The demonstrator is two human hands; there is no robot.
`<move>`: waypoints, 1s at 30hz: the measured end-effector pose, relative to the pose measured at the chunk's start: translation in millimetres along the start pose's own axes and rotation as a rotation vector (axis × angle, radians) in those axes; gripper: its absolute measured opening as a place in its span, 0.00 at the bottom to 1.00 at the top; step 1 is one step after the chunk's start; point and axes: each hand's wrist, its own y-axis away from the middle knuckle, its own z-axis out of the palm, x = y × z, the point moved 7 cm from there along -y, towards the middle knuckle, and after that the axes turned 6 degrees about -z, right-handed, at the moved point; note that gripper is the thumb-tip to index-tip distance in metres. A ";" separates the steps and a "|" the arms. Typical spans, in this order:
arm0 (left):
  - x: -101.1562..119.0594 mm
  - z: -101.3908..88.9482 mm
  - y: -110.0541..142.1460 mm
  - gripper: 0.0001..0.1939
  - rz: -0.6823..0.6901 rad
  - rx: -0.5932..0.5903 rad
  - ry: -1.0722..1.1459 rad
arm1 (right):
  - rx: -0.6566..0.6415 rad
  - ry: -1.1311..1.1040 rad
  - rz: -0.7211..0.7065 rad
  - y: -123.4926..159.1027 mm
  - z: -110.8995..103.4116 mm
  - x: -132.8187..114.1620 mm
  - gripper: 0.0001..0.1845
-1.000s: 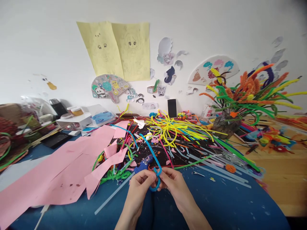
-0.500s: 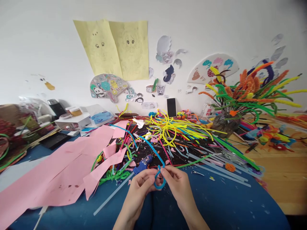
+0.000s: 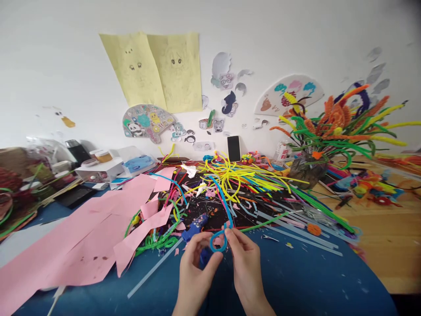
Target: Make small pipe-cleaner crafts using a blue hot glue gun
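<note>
My left hand [image 3: 197, 267] and my right hand [image 3: 245, 263] meet low in the middle, both pinching a blue pipe cleaner [image 3: 219, 241]. It is bent into a small loop between my fingertips, and its long free end rises up and back over the black mat [image 3: 230, 210]. A blue glue gun [image 3: 196, 224] lies just beyond my left hand.
Pink paper sheets [image 3: 75, 237] spread over the blue table [image 3: 312, 281] at left. A heap of yellow and coloured pipe cleaners [image 3: 237, 175] lies behind. Clear glue sticks [image 3: 296, 235] lie at right. A vase of pipe-cleaner flowers [image 3: 309, 169] stands at back right, a phone [image 3: 233, 148] against the wall.
The loop has been drawn smaller and rounder and lifted slightly. The pipe cleaner's free end has swung to the right. Both hands have shifted a little right and turned more upright.
</note>
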 end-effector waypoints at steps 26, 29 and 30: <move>32.4 1.0 -5.7 0.04 0.207 -0.126 -0.211 | -0.146 0.175 -0.110 4.8 -6.2 -11.9 0.16; 25.2 9.6 -14.9 0.05 0.052 -0.242 -0.088 | -0.257 0.185 -0.138 7.5 -0.6 -17.3 0.13; 24.6 11.5 -16.9 0.05 0.037 -0.272 -0.062 | -0.286 0.183 -0.139 8.3 0.5 -18.3 0.12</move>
